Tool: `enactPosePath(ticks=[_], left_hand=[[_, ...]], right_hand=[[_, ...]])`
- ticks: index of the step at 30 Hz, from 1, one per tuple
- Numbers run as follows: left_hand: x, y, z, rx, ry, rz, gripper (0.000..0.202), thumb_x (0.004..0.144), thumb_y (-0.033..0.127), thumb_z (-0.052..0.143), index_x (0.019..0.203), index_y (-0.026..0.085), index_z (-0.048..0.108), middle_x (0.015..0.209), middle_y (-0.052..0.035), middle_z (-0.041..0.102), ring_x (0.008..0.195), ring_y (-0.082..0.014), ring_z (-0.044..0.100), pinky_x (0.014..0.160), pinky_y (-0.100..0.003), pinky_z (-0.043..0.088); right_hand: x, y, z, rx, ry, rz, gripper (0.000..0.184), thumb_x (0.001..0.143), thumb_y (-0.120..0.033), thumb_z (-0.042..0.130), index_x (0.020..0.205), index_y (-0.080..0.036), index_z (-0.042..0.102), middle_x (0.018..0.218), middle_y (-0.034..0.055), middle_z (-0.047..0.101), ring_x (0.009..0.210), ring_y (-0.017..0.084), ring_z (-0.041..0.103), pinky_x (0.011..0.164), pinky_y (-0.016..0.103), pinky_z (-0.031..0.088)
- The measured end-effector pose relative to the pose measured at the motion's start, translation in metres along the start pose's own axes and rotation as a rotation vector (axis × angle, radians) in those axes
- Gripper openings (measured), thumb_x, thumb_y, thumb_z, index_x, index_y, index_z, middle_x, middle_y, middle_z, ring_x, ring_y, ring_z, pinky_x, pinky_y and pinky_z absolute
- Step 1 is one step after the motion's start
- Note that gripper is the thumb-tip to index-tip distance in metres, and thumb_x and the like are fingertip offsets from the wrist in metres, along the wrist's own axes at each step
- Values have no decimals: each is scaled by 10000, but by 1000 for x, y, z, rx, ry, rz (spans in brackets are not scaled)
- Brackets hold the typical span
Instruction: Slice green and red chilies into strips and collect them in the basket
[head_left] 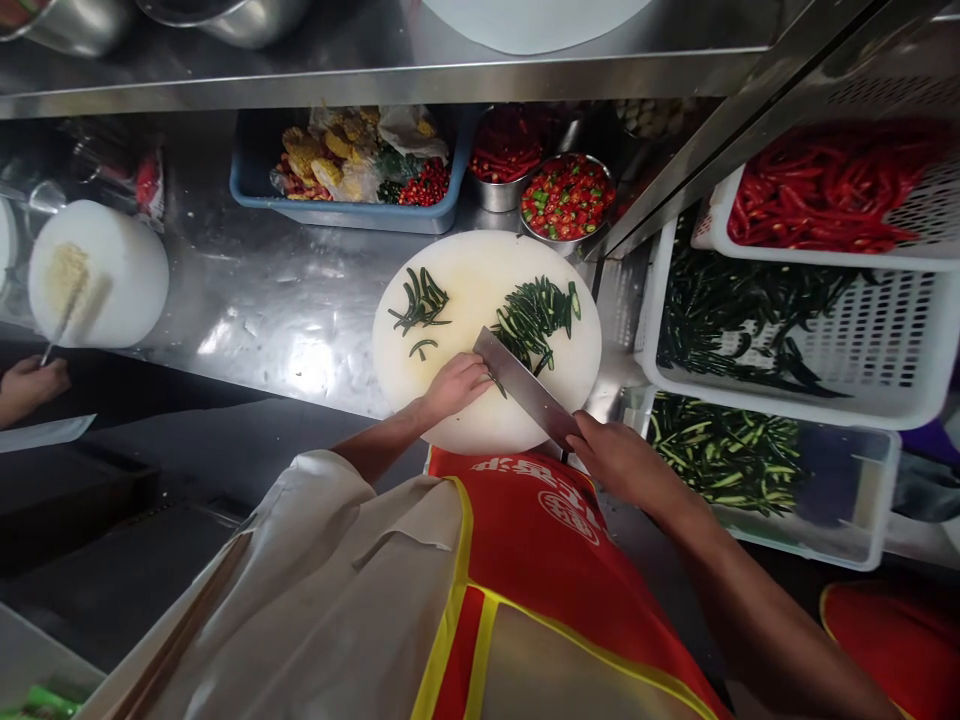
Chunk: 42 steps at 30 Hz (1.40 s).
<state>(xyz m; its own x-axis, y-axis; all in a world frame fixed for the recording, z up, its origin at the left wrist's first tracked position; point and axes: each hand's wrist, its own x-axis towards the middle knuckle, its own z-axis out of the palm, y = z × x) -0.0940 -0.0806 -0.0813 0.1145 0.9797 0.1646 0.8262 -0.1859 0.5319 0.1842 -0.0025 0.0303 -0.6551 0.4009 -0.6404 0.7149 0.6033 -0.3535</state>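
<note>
A round white cutting board [480, 420] lies on the steel counter in front of me. Two small heaps of green chillies rest on it, one at the left [421, 302] and a larger one at the right [536, 315]. My right hand [619, 460] is closed round the handle of a cleaver [525, 385], whose blade lies slanted across the board with its tip at the larger heap. My left hand [457, 385] rests on the board beside the blade, fingers curled against green chillies at the blade's edge.
A white basket of green chillies [795, 330] stands right of the board, under a basket of red chillies [832, 190]. Behind are a bowl of chopped chillies [566, 197] and a blue tray [352, 165]. At left, another person's hand [30, 385] works at a second board [97, 272].
</note>
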Motion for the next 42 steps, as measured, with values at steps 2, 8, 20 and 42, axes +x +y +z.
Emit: enactPosePath(ticks=[2,8,20,42], left_hand=[[0,-1,0,-14,2,10,236,937,393,543,958,181,645,1014,-90,658,968,-185,620,875,-342,548],[2,-2,-1,-29,-12,39,239,936,386,548,936,168,647,995,-91,671,943,-184,623,873,-348,547],[-19,-31,-49,176,143,-349,165,918,201,508,990,166,652,1014,-92,629,1005,-214,592,933,-366,515],[10,-15,-10,-97,-169,90,243,977,321,465,949,212,680,1020,-64,655,1014,-173,591,930,-333,500]], right_hand=[[3,-3,-3,3,-33,13,196,988,-300,340,999,-176,491,818,107,702,770,239,667,586,300,266],[42,-26,-7,52,-7,28,199,987,-279,354,1062,-155,490,903,134,705,821,235,664,628,296,302],[16,-1,19,151,114,53,202,984,-344,355,960,-199,494,764,68,692,709,213,645,585,285,256],[3,-2,3,76,-4,62,210,983,-316,351,1010,-181,509,860,101,702,805,246,659,602,301,250]])
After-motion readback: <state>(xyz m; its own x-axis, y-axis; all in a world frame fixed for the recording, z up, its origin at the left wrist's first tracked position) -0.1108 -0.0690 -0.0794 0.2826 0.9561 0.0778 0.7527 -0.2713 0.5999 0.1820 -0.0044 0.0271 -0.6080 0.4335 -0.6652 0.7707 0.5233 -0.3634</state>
